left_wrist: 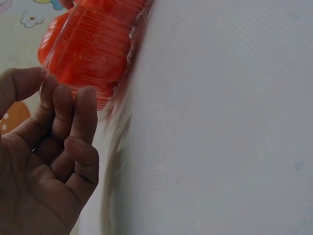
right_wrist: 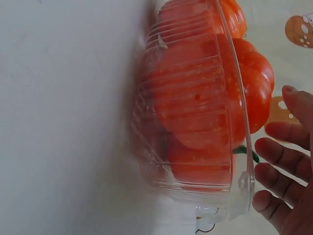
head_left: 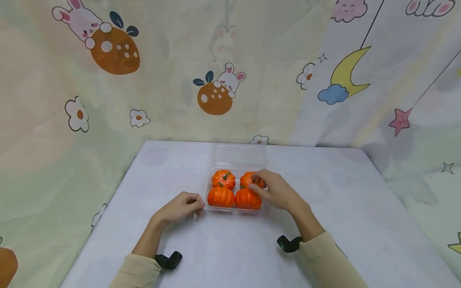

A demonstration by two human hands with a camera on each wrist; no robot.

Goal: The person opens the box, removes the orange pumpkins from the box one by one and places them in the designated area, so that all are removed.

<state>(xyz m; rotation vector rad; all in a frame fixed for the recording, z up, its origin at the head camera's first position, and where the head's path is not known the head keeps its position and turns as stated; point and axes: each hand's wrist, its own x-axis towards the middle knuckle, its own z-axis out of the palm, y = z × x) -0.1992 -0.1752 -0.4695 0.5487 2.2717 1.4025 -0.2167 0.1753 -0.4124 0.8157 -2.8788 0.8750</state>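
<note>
A clear plastic clamshell box [head_left: 234,211] holds several small orange pumpkins with green stems. One pumpkin [head_left: 221,197] sits front left, one [head_left: 248,199] front right, and others stand behind them. My left hand [head_left: 181,207] is at the box's front left corner; in the left wrist view its thumb and forefinger pinch the clear rim [left_wrist: 59,41]. Over the right side of the box is my right hand [head_left: 278,193], its fingers apart above the back right pumpkin [head_left: 245,178]. The right wrist view shows those fingers loosely bent beside the rim [right_wrist: 243,105], gripping nothing.
The box's clear lid [head_left: 239,155] lies folded back behind it on the white-covered table [head_left: 324,208]. A patterned cloth [head_left: 162,80] hangs behind the table and along its sides. Black wrist mounts [head_left: 169,261] sit at both cuffs.
</note>
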